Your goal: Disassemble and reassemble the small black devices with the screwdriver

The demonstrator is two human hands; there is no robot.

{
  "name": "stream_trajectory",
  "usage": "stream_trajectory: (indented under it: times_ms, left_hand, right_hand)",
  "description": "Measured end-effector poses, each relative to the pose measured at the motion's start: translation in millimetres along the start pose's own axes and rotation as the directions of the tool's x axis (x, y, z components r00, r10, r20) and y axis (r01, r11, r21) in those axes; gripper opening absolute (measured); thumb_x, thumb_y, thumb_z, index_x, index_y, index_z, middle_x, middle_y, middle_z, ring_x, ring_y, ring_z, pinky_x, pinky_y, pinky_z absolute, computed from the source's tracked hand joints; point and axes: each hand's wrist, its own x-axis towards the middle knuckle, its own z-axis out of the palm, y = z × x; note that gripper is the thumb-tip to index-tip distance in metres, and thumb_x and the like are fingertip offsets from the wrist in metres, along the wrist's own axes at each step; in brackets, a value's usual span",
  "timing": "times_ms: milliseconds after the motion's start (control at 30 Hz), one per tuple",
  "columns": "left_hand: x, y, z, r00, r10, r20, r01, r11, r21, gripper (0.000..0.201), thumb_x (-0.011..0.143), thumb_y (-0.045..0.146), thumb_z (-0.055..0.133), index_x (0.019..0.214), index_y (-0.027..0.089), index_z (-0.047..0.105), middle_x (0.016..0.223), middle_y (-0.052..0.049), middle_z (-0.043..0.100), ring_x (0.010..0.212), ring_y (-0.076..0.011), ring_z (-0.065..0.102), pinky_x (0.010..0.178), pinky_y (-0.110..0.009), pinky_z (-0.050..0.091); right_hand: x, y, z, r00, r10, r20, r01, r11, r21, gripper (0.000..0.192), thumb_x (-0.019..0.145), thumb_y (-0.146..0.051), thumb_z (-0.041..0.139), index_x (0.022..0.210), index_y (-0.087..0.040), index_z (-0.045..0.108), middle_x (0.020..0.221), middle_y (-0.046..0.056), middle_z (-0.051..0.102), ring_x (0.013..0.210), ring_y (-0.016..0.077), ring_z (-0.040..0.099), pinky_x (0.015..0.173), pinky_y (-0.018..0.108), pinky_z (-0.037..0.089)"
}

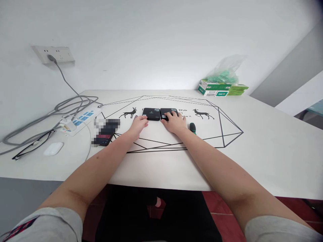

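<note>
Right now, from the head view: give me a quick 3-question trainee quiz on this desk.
1. True or false: the two black boxes sit side by side, touching.
2. Which hand rests on a box? A) left hand B) right hand C) neither
3. Fill in: the green-handled tool lies just to the ____ of the right hand.

Key:
1. True.
2. B; its fingers lie over the right box, while the left hand's fingers meet the left box's near edge.
3. Right.
</note>
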Motion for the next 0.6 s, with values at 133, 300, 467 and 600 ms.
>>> stream_trajectory:
  times_ms: [133,300,467,600]
  left_hand:
    - [-1,0,1.9,1.000,0.012,-0.013,-0.012,1.000,0.019,0.024,0.079,0.018,0.081,0.102,0.021,0.073,0.117,-0.011,0.073,0.116,-0.0251,0.072,0.110,-0.041,0.057]
    - [-4,2,4.3,0.998,0.016,-0.059,-0.013,0.998,0.055,0.022,0.080,0.015,0.076,0.101,0.020,0.073,0.117,-0.010,0.072,0.108,-0.0231,0.073,0.107,-0.041,0.057]
    - [-9,5,5.1,0.994,0.022,-0.106,-0.013,0.996,0.088,0.021,0.080,0.012,0.070,0.099,0.020,0.070,0.113,-0.009,0.072,0.095,-0.0196,0.072,0.103,-0.042,0.058]
    - [-12,7,6.5,0.993,0.029,-0.113,-0.016,0.993,0.114,0.020,0.080,0.010,0.069,0.096,0.020,0.070,0.115,-0.008,0.071,0.091,-0.0179,0.070,0.101,-0.040,0.058]
  right_hand:
    - [6,2,2,0.998,0.028,-0.054,-0.026,0.999,0.031,0.066,0.100,-0.072,0.052,0.149,-0.029,0.059,0.171,0.014,0.049,0.151,0.0480,0.048,0.123,0.067,0.039]
    - [10,1,2,0.992,0.082,-0.094,-0.074,0.993,0.088,0.066,0.098,-0.067,0.057,0.144,-0.019,0.057,0.162,0.020,0.055,0.142,0.0453,0.055,0.118,0.059,0.045]
    - [5,-3,-6,0.983,0.169,-0.073,-0.165,0.984,0.062,0.077,0.096,-0.062,0.057,0.155,-0.013,0.048,0.160,0.023,0.052,0.143,0.0484,0.053,0.116,0.058,0.047]
    - [-15,-12,-19,0.988,0.146,0.039,-0.144,0.988,-0.059,0.074,0.099,-0.063,0.050,0.158,-0.019,0.048,0.165,0.022,0.047,0.144,0.0529,0.052,0.115,0.066,0.046]
